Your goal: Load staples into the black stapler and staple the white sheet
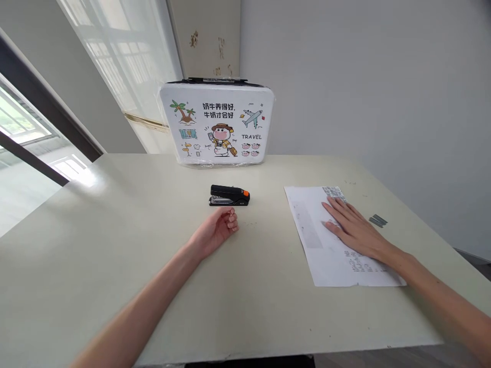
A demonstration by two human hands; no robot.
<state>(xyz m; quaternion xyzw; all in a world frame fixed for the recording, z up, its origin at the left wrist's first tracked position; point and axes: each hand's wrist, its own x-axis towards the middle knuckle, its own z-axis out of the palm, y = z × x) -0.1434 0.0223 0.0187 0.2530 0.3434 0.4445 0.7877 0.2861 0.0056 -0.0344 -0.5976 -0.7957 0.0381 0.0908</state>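
My left hand (215,232) rests on the table, fingers curled in toward the palm, and nothing shows in them. Just beyond it lies a black stapler (226,192) with an orange patch at its right end; the fingertips are close to its lower edge. On the right, my right hand (355,230) lies flat with spread fingers on white printed paper (312,260). The hand and forearm cover part of the print. Whether the paper is one sheet or several, I cannot tell.
Two small dark grey strips (378,221), apparently staples, lie right of the paper. At the back a white case (233,94) with cartoon prints stands upright in clear plastic wrap. The pale table (95,255) ends near me at its front edge, and a grey wall (364,76) rises behind.
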